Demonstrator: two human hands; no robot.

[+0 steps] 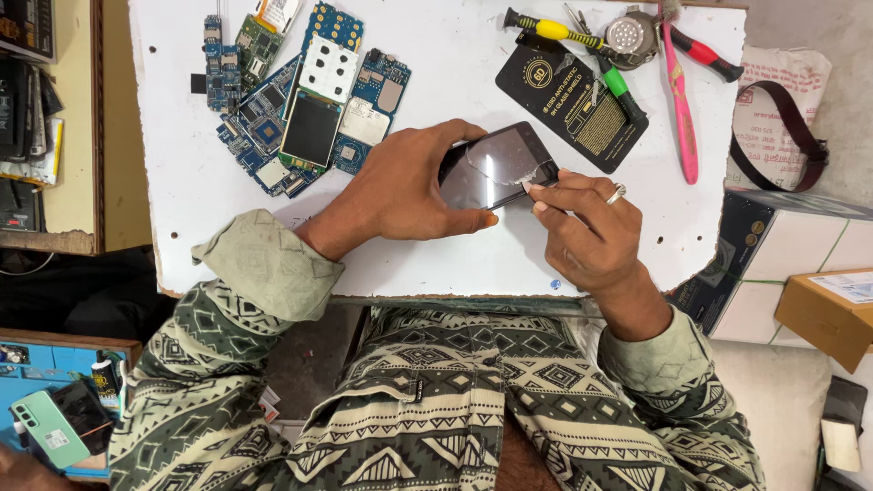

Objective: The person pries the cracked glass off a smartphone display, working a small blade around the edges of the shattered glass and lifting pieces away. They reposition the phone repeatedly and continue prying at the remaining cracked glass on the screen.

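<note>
Cracked smartphone (496, 168) gripped between my hands.
My left hand (409, 186) clasps its glossy black slab; my right hand (587, 223) pinches its scratched glass edge above the white bench (436, 264).

Phone (496, 168), dark glossy screen with whitish cracks or film, mid-table, gripped by left hand (409, 186); right hand (591, 227) fingers at its right edge.

Small dark screen (311, 127) on a bare phone board, among blue circuit boards, upper left of table.

Black flat package (571, 102) with gold print, upper centre-right, screwdrivers lying across it.

Dark box (727, 264) with pale panels off table's right edge; brown cardboard box (827, 314) with white label (850, 286) beside it.

Mint-green phone (50, 432), lower left.
</note>
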